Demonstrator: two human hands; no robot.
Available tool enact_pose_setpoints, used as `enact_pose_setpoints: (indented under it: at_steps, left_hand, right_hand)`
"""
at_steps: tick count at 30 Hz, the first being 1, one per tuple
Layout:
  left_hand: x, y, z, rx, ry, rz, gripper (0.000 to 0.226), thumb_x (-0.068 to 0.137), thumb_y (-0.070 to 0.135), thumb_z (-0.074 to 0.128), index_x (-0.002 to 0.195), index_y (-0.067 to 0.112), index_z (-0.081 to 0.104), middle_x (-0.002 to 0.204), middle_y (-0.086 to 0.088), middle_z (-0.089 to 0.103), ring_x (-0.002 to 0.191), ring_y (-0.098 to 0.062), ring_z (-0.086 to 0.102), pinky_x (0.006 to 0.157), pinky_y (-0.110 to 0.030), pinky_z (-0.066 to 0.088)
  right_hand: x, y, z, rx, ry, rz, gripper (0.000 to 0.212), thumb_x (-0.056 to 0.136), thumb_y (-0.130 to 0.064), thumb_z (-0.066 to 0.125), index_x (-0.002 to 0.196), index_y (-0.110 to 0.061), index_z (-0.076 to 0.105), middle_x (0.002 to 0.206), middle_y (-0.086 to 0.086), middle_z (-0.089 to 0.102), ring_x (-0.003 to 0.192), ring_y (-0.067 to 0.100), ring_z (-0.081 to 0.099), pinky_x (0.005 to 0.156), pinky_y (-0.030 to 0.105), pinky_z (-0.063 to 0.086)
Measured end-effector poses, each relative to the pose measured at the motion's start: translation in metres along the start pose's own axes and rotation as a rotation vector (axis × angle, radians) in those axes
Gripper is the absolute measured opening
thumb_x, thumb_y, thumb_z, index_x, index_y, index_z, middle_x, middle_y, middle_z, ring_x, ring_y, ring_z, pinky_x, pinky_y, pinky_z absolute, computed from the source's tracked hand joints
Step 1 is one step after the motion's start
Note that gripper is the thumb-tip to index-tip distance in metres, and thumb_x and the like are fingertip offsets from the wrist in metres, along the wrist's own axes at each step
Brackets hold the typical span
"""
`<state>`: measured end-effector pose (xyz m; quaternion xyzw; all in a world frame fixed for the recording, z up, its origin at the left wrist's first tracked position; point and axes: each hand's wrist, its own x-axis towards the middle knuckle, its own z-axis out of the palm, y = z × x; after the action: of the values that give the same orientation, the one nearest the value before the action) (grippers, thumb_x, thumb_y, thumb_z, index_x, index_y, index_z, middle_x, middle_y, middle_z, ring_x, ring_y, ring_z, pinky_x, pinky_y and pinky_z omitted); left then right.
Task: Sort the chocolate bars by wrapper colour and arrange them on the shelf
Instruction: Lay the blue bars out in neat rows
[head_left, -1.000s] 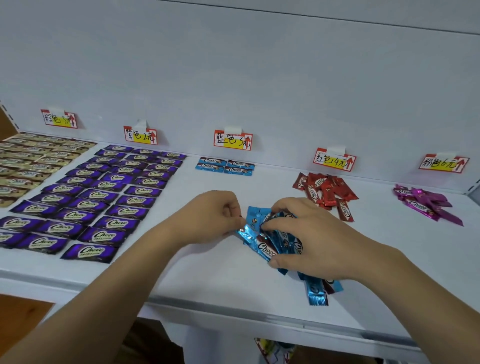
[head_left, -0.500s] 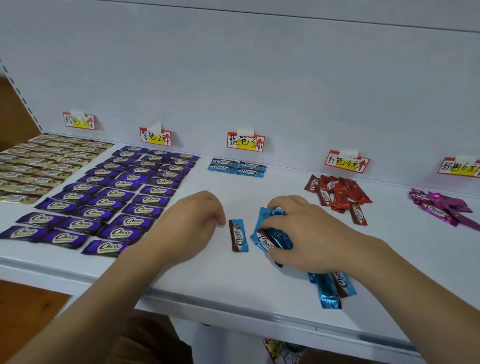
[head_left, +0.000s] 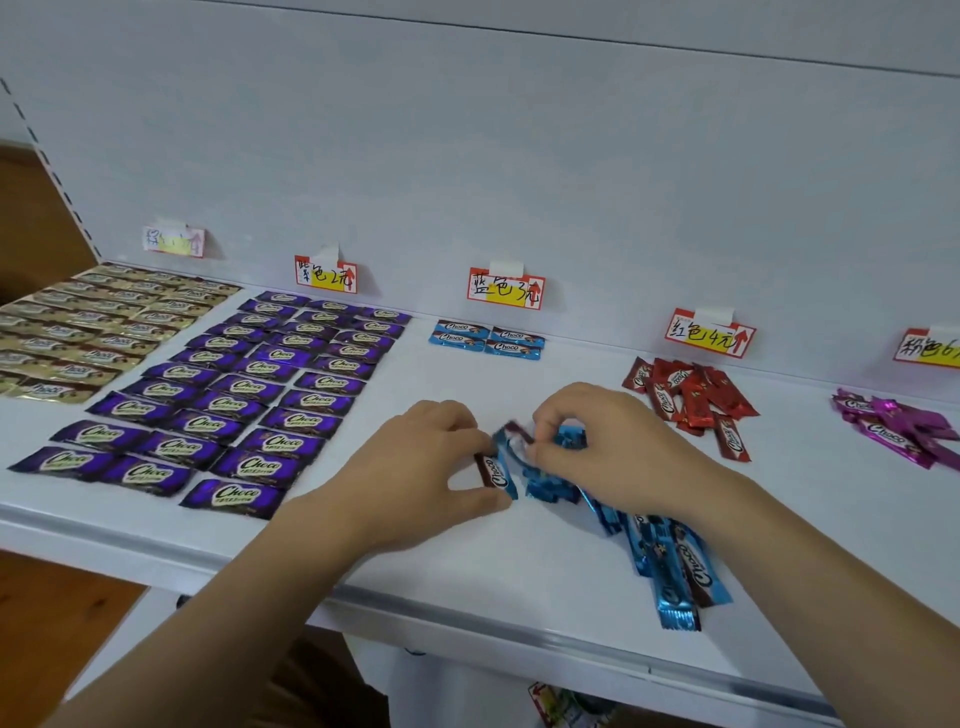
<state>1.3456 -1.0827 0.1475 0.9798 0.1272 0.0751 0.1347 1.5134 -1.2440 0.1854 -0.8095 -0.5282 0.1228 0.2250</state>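
Observation:
On the white shelf (head_left: 467, 566) my left hand (head_left: 426, 467) pinches a blue chocolate bar (head_left: 500, 475) between thumb and fingers. My right hand (head_left: 602, 447) pinches a second, blurred blue bar (head_left: 511, 435) right beside it, over a loose heap of blue bars (head_left: 553, 486). More blue bars (head_left: 672, 566) trail towards the front edge under my right wrist. Several blue bars (head_left: 485, 340) lie in neat rows at the back below the blue label (head_left: 505, 288).
Purple bars (head_left: 249, 395) fill a tidy grid on the left, with gold bars (head_left: 78, 332) beyond them. A red heap (head_left: 691, 400) and a pink heap (head_left: 898, 428) lie loose on the right. Price labels line the back wall.
The blue bar that lay alone between my hands is now gripped by my left hand. My right hand has lifted off the heap, pinching another blue bar beside it.

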Motion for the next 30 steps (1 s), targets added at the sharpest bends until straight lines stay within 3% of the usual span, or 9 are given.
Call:
enact_pose_setpoints:
  at_steps: [5, 9, 11, 13, 15, 17, 19, 23, 30]
  left_hand:
    - [0.008, 0.016, 0.005, 0.119, 0.018, -0.118, 0.067, 0.086, 0.086, 0.042, 0.13, 0.04, 0.061, 0.122, 0.013, 0.055, 0.113, -0.011, 0.046, 0.096, -0.035, 0.05]
    - [0.012, 0.01, 0.006, 0.099, 0.018, -0.138, 0.049, 0.102, 0.058, 0.049, 0.144, 0.035, 0.055, 0.138, 0.009, 0.053, 0.124, -0.015, 0.044, 0.106, -0.036, 0.047]
    - [0.016, 0.0, 0.003, 0.122, -0.002, -0.125, 0.043, 0.107, 0.036, 0.05, 0.15, 0.034, 0.051, 0.15, 0.006, 0.049, 0.134, -0.018, 0.04, 0.112, -0.038, 0.044]
    - [0.019, -0.007, -0.001, 0.145, 0.003, -0.159, 0.053, 0.104, 0.018, 0.055, 0.153, 0.035, 0.047, 0.159, 0.004, 0.041, 0.144, -0.021, 0.034, 0.116, -0.04, 0.043]
    - [0.02, -0.01, -0.003, 0.148, 0.075, -0.221, 0.059, 0.099, 0.01, 0.058, 0.152, 0.034, 0.049, 0.155, 0.005, 0.043, 0.141, -0.02, 0.036, 0.11, -0.036, 0.048]
    - [0.017, -0.006, -0.002, 0.15, 0.12, -0.221, 0.049, 0.101, 0.012, 0.056, 0.147, 0.031, 0.054, 0.143, 0.005, 0.052, 0.127, -0.017, 0.044, 0.101, -0.032, 0.051]
    - [0.011, 0.002, 0.001, 0.199, 0.094, -0.165, 0.037, 0.108, 0.025, 0.046, 0.144, 0.027, 0.056, 0.135, 0.004, 0.055, 0.12, -0.017, 0.048, 0.1, -0.033, 0.049]
    - [0.017, 0.009, 0.007, 0.342, 0.059, -0.19, 0.046, 0.11, 0.044, 0.035, 0.145, 0.019, 0.051, 0.135, 0.0, 0.054, 0.12, -0.019, 0.05, 0.103, -0.035, 0.047]
    - [0.05, -0.01, 0.007, 0.546, -0.02, -0.258, 0.043, 0.112, 0.04, 0.032, 0.139, 0.015, 0.056, 0.131, -0.003, 0.06, 0.119, -0.024, 0.051, 0.101, -0.039, 0.044]
  right_hand:
    - [0.023, 0.001, 0.001, 0.174, 0.173, 0.113, 0.005, 0.097, -0.037, 0.07, 0.095, -0.033, 0.069, 0.095, -0.015, 0.071, 0.093, 0.0, 0.064, 0.073, 0.019, 0.045]
    - [0.046, 0.015, 0.013, 0.02, 0.116, 0.126, 0.013, 0.102, -0.024, 0.064, 0.105, -0.032, 0.074, 0.101, -0.014, 0.07, 0.093, 0.004, 0.062, 0.07, 0.014, 0.041]
    - [0.055, 0.02, 0.018, -0.057, 0.104, 0.119, 0.017, 0.102, -0.023, 0.061, 0.107, -0.032, 0.075, 0.105, -0.01, 0.073, 0.093, 0.009, 0.064, 0.074, 0.021, 0.048]
    - [0.062, 0.022, 0.02, -0.157, 0.111, 0.098, 0.019, 0.103, -0.023, 0.059, 0.11, -0.031, 0.074, 0.11, -0.006, 0.073, 0.097, 0.015, 0.065, 0.083, 0.031, 0.053]
    - [0.065, 0.019, 0.019, -0.271, 0.133, 0.068, 0.023, 0.105, -0.025, 0.055, 0.119, -0.029, 0.072, 0.121, -0.002, 0.067, 0.109, 0.019, 0.062, 0.091, 0.035, 0.052]
    - [0.062, 0.017, 0.016, -0.342, 0.145, 0.041, 0.027, 0.107, -0.029, 0.052, 0.127, -0.03, 0.07, 0.126, 0.0, 0.062, 0.114, 0.02, 0.057, 0.092, 0.036, 0.05]
    - [0.054, 0.015, 0.016, -0.405, 0.082, 0.006, 0.03, 0.107, -0.036, 0.048, 0.127, -0.032, 0.071, 0.117, 0.0, 0.061, 0.107, 0.02, 0.055, 0.086, 0.037, 0.052]
    - [0.04, 0.004, 0.023, -0.564, -0.094, -0.002, 0.044, 0.105, -0.054, 0.038, 0.131, -0.03, 0.063, 0.115, 0.0, 0.055, 0.108, 0.021, 0.049, 0.085, 0.043, 0.052]
    - [0.062, -0.003, 0.032, -0.588, -0.102, 0.111, 0.052, 0.105, -0.058, 0.032, 0.146, -0.031, 0.049, 0.128, 0.006, 0.048, 0.12, 0.027, 0.044, 0.092, 0.046, 0.049]
